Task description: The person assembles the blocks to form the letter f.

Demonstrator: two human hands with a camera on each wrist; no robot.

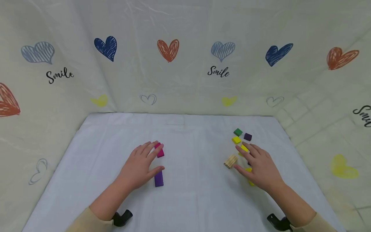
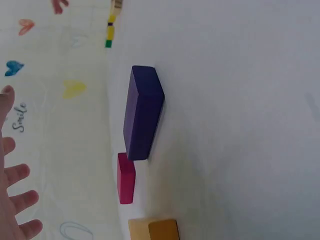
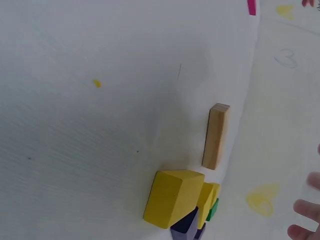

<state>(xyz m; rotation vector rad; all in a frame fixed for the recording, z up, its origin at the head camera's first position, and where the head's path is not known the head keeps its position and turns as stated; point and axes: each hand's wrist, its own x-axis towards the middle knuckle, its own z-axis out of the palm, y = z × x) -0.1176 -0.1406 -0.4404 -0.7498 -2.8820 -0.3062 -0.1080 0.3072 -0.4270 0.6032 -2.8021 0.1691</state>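
My left hand (image 1: 138, 168) hovers with spread, straight fingers over the left of the table. Partly beneath it lie a pink block (image 1: 160, 152) and a longer purple block (image 1: 158, 179). A light orange block (image 2: 153, 230) shows only in the left wrist view; the hand hides it from the head view. On the right, my other hand (image 1: 259, 165) is held with fingers extended above several yellow blocks (image 3: 175, 197) and dark purple blocks (image 3: 186, 225). Just left of its thumb lies a plain wooden block (image 1: 230, 161). Neither hand holds anything.
Farther back on the right are a green block (image 1: 238, 132), a yellow block (image 1: 236, 140) and a dark purple block (image 1: 247, 137). A white cloth (image 1: 188, 199) covers the table. Behind it hangs a pale sheet (image 1: 185, 83) printed with hearts.
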